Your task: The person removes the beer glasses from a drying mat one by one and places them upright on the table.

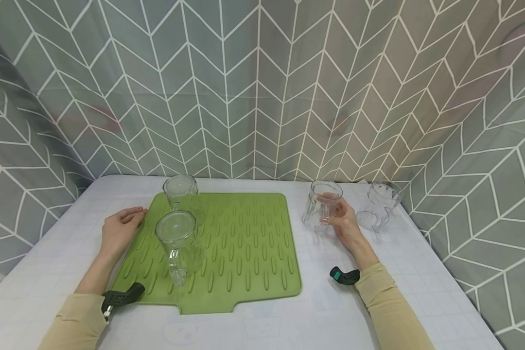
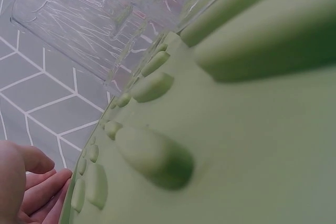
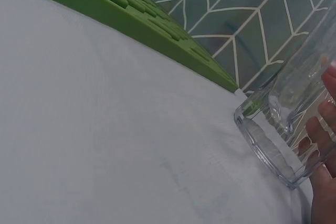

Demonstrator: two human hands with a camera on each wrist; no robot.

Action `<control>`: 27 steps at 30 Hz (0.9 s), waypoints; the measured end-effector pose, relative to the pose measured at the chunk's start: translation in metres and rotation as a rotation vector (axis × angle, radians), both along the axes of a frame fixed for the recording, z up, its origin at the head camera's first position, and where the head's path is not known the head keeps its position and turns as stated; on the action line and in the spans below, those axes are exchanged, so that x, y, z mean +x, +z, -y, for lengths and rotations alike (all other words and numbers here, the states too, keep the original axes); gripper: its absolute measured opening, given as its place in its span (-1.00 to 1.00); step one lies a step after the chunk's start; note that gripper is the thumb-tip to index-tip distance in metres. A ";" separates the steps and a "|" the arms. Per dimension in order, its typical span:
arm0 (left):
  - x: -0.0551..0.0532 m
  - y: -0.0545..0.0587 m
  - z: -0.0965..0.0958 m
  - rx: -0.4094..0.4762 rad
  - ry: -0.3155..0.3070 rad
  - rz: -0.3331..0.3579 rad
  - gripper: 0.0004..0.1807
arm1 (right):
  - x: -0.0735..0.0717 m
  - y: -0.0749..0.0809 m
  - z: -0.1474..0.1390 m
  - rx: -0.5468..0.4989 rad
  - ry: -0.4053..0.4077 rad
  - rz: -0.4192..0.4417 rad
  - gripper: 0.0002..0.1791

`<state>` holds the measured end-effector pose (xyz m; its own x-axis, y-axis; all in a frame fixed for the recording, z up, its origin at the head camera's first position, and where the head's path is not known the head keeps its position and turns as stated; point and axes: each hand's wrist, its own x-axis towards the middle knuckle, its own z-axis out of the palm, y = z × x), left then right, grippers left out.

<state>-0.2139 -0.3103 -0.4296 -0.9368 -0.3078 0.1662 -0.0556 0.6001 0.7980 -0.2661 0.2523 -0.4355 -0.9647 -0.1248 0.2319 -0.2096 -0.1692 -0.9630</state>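
In the head view my right hand [image 1: 345,223] grips a clear glass mug [image 1: 312,209] from its right side, the thumb by the handle. The mug stands upright, right of the green ridged mat [image 1: 249,243]; its thick base [image 3: 268,156] shows low over the white tabletop in the right wrist view. My left hand [image 1: 120,228] rests at the mat's left edge. In the left wrist view its fingertips [image 2: 63,177] are right at that edge. On the mat's left part, one glass mug [image 1: 176,231] stands in front of another glass mug [image 1: 181,189].
A further glass mug [image 1: 378,206] stands to the right of my right hand, near the table's right edge. A grey curtain [image 1: 245,97] with white zigzag lines closes off the back and sides of the white table [image 1: 267,330].
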 end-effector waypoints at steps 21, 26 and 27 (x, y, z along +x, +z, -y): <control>0.000 0.001 0.000 -0.002 -0.004 -0.017 -0.47 | 0.000 -0.001 -0.011 -0.112 -0.032 -0.071 -0.23; -0.001 -0.001 0.001 0.004 -0.003 -0.018 -0.47 | 0.001 -0.001 -0.014 -0.109 -0.031 -0.097 -0.31; -0.001 -0.001 0.001 0.006 -0.004 -0.020 -0.48 | 0.002 -0.001 -0.015 -0.111 -0.032 -0.101 -0.34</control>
